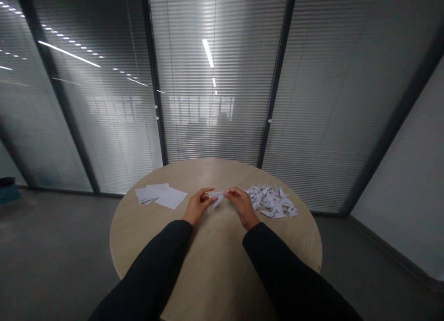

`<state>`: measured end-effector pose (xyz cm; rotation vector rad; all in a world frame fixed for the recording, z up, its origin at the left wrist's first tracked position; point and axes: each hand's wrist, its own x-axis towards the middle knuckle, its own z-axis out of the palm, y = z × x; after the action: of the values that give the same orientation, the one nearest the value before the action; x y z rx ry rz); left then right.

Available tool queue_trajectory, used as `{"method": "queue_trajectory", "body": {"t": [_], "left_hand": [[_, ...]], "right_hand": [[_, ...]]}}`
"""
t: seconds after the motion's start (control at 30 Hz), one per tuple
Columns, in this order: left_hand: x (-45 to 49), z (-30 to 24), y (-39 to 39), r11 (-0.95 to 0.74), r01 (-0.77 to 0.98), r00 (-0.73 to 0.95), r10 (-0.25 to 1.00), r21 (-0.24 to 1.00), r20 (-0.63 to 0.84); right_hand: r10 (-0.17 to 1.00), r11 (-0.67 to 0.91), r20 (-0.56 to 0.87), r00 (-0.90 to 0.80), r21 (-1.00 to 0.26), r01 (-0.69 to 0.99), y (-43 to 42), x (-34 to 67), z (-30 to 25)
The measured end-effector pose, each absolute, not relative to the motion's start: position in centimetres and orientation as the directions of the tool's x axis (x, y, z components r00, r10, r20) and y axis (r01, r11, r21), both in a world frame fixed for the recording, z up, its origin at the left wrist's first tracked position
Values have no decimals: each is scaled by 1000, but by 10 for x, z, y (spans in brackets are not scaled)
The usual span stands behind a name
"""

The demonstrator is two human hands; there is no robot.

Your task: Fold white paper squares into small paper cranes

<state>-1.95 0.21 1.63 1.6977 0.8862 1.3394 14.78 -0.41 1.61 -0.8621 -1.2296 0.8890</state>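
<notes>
A small folded piece of white paper (217, 199), roughly a triangle with its tip pointing down, is held between my two hands over the middle of the table. My left hand (199, 204) pinches its left end between thumb and fingers. At the right end, the fingertips of my right hand (242, 204) are closed on the paper. Just right of that hand lies a heap of small folded white paper pieces (272, 200). Several flat white paper sheets (171, 198) lie loosely stacked to the left of my left hand.
The round wooden table (211, 261) has its far edge close to a glass partition with blinds (211, 140). A white wall (412, 182) stands at the right. On the floor at far left is a blue container (9, 193), cut off by the frame.
</notes>
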Motion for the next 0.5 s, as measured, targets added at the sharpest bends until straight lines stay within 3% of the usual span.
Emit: {"method": "queue_trajectory", "body": {"t": [0.1,0.5], "left_hand": [[-18,16,0,-405,74,274,887,911,372],[-18,20,-2,-373,52,251,903,926,350]], "right_hand": [[912,406,396,110,-909,-92,-5,146,17],[911,406,396,112,-910,-80,-4,144,16]]}}
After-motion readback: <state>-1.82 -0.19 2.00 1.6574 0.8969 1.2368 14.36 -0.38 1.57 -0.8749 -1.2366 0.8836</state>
